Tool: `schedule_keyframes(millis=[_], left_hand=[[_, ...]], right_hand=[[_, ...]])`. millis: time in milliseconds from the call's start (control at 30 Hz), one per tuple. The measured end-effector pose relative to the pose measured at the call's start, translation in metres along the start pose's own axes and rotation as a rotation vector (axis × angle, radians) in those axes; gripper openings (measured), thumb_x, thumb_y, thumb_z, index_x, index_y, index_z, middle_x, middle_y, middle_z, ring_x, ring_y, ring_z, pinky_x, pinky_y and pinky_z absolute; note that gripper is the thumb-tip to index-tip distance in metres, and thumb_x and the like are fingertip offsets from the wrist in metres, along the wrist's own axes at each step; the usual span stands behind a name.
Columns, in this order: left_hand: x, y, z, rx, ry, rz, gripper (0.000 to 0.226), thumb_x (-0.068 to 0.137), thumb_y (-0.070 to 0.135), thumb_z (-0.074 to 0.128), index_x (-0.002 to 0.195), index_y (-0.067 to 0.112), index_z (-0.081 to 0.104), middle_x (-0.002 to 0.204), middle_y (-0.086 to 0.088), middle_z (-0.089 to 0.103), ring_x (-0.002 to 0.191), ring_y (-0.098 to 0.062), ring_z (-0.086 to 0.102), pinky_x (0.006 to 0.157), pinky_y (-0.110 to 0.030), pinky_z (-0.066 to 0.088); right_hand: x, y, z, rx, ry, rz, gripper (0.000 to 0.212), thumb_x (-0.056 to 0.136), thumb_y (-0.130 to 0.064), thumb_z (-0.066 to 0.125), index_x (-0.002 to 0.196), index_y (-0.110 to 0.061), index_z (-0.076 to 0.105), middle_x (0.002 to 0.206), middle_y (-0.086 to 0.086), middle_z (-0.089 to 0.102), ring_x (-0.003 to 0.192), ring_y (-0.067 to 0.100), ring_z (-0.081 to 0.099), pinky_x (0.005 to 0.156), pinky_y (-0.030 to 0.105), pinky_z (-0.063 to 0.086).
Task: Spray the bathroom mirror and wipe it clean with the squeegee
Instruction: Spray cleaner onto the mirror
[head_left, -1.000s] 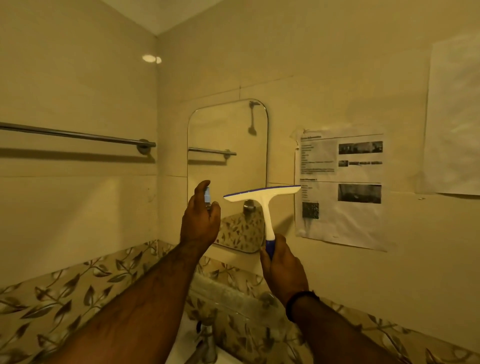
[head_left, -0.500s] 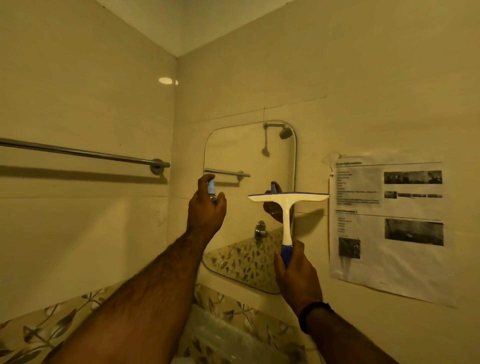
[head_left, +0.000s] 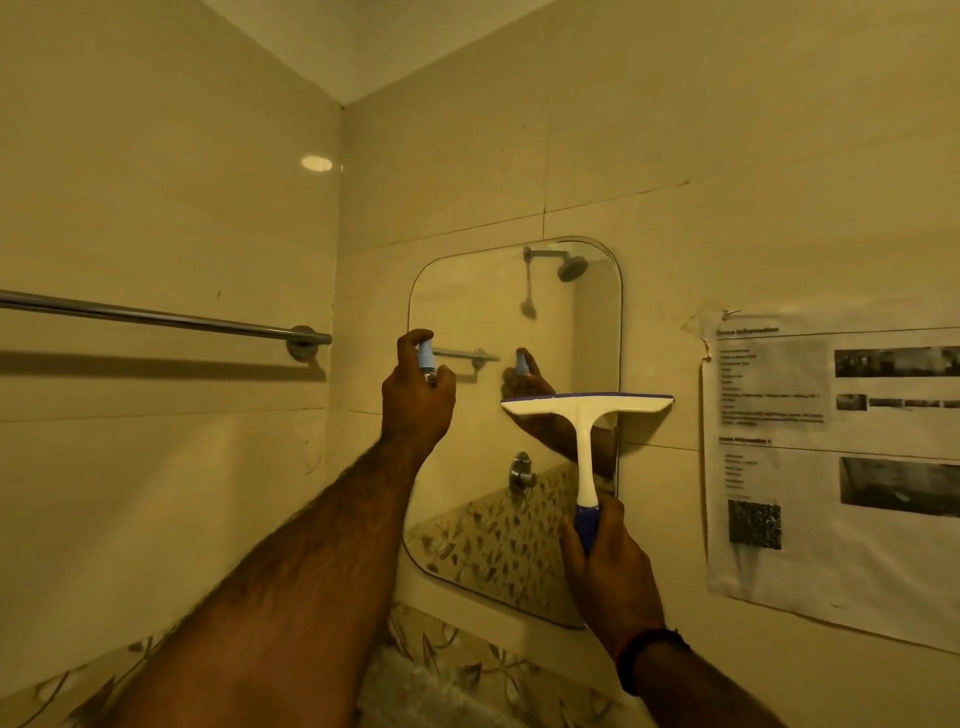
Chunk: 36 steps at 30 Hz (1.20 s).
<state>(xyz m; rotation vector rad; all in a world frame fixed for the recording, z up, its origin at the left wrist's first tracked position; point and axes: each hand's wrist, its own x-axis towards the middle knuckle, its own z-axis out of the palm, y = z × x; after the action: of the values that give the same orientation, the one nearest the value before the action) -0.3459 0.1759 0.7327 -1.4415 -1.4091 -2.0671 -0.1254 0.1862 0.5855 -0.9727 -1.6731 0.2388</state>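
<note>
Mirror (head_left: 470, 395) partly hidden by squeegee (head_left: 586, 410), hands.

Chrome towel rail (head_left: 156, 318) on left wall; printed paper sheet (head_left: 831, 467) taped to right wall, corner torn; leaf-pattern tile border (head_left: 467, 670) along wall base.

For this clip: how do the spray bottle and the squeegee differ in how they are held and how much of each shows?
The spray bottle sits in the left hand, mostly hidden, with a finger over its pale blue top; the squeegee is held by the right hand only at its blue grip, its white stem and blade in full view. The bottle is small; the squeegee is far larger. Both are raised upright before the mirror.
</note>
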Motion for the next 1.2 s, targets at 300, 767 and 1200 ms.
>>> schedule_keyframes(millis=[300,767,1200], left_hand=[[0.027,0.002,-0.007,-0.001,0.047,0.034,0.042,0.095,0.017,0.056,0.132,0.027,0.04,0.087,-0.01,0.06,0.063,-0.018,0.056,0.056,-0.031,0.05],[0.058,-0.004,-0.039,0.014,0.129,-0.031,0.044,0.094,0.018,0.055,0.132,0.028,0.035,0.08,-0.002,0.055,0.067,-0.026,0.06,0.063,-0.045,0.059],[0.059,0.043,0.001,-0.1,0.015,0.027,0.039,0.093,0.016,0.056,0.125,0.033,0.043,0.079,0.003,0.054,0.066,-0.022,0.06,0.057,-0.039,0.057]], right_hand=[[0.002,-0.002,0.008,-0.02,-0.005,-0.013,0.055,0.092,-0.042,0.049,0.138,-0.02,0.029,0.098,-0.001,0.059,0.076,0.014,0.057,0.067,0.026,0.05],[0.002,-0.006,0.018,-0.002,-0.005,-0.035,0.05,0.092,-0.041,0.051,0.134,-0.02,0.032,0.1,0.001,0.059,0.076,0.016,0.057,0.07,0.032,0.053],[0.005,-0.005,0.011,-0.016,0.036,-0.087,0.052,0.091,-0.046,0.048,0.135,-0.024,0.031,0.095,-0.003,0.06,0.072,0.011,0.055,0.064,0.025,0.049]])
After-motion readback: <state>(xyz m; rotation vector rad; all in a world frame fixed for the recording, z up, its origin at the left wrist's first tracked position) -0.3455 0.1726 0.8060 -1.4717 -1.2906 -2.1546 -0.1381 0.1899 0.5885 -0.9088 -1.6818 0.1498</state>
